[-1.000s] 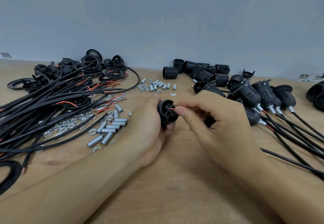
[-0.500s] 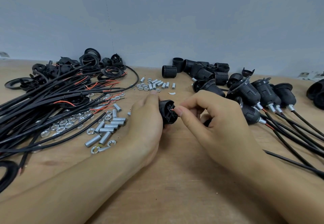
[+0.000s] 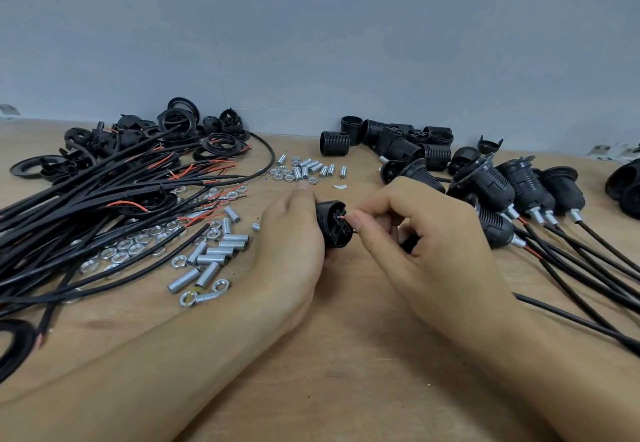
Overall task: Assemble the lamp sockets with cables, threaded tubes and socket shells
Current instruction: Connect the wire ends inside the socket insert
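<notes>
Left hand (image 3: 291,244): fingers grip the black socket base (image 3: 334,223).
Right hand (image 3: 426,251): fingers pinch a red wire end (image 3: 342,216) at it.

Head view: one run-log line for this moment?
left hand grips socket body | right hand pinches red wire at it

The left hand (image 3: 291,244) grips a black socket (image 3: 334,223) at the table's (image 3: 346,372) centre. The right hand (image 3: 422,244) pinches a red wire (image 3: 341,217) at its face. Cables (image 3: 86,213) lie at nine o'clock, finished sockets (image 3: 512,185) at two.
</notes>
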### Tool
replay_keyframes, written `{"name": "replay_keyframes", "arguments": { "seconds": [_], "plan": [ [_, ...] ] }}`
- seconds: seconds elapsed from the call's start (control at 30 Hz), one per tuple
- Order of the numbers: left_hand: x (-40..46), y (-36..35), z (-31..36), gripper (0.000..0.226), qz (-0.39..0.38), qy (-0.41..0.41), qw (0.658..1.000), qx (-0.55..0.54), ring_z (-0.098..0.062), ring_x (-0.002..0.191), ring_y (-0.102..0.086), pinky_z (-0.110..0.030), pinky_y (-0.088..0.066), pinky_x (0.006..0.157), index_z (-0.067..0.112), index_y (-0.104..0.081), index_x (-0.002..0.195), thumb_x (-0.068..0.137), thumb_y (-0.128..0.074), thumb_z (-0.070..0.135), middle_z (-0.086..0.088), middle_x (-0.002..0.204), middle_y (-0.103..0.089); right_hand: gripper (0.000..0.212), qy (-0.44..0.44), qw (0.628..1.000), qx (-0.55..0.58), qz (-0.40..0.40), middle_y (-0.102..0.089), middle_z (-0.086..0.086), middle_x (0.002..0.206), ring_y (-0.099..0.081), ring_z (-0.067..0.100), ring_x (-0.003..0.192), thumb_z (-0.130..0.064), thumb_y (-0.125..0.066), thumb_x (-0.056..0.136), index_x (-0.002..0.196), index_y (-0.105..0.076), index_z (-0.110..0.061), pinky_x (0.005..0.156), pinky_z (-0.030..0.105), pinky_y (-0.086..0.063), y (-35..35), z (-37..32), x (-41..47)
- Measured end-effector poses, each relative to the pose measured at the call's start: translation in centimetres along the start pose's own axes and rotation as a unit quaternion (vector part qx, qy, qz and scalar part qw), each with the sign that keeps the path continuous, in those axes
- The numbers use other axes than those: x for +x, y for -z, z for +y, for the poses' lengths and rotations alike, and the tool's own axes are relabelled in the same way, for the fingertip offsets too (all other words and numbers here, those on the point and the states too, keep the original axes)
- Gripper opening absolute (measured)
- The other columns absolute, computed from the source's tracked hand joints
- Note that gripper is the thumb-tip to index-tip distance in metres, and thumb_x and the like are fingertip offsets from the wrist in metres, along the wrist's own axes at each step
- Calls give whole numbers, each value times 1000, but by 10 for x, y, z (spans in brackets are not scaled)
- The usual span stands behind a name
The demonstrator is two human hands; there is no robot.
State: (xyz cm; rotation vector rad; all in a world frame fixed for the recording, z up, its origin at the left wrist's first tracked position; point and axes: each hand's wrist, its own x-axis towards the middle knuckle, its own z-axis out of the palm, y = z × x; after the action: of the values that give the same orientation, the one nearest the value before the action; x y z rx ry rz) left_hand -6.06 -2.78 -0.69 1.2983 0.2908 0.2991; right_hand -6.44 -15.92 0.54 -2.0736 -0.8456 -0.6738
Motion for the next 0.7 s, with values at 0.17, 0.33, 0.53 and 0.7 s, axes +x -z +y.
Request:
{"name": "replay_keyframes", "arguments": {
  "seconds": [0.17, 0.33, 0.53, 0.7],
  "plan": [
    [1, 0, -4, 59, 4, -24, 999, 39, -13, 51, -47, -30, -37, 54, 37, -57, 47, 104, -42, 33, 12, 46, -47, 14, 36, 999, -27, 2, -53, 0, 66, -49, 16, 62, -17, -65, 88, 77, -66, -9, 58, 28, -42, 1, 0, 0],
    [0, 0, -9, 44, 20, -67, 995, 70, -21, 64, -45, -44, -37, 64, 27, -49, 56, 95, -42, 45, 8, 52, -44, 15, 45, 997, -57, -2, -51, -4, 67, -47, 14, 61, -17, -64, 88, 76, -66, -9, 57, 31, -43, 1, 1, 0],
    [1, 1, -9, 38, 34, -62, 995, 64, -21, 67, -46, -43, -38, 66, 34, -53, 55, 89, -42, 47, 12, 52, -45, 15, 32, 998, -54, -23, -50, -6, 67, -47, 13, 62, -18, -63, 89, 76, -64, -10, 58, 29, -42, 1, -1, 1],
    [0, 1, -10, 39, 44, -109, 986, 114, -20, 65, -47, -47, -43, 67, 28, -47, 61, 95, -40, 46, 13, 51, -45, 15, 41, 996, -72, -33, -48, -8, 68, -46, 13, 62, -19, -63, 88, 76, -65, -11, 57, 35, -44, 5, 0, 2]
  ]
}}
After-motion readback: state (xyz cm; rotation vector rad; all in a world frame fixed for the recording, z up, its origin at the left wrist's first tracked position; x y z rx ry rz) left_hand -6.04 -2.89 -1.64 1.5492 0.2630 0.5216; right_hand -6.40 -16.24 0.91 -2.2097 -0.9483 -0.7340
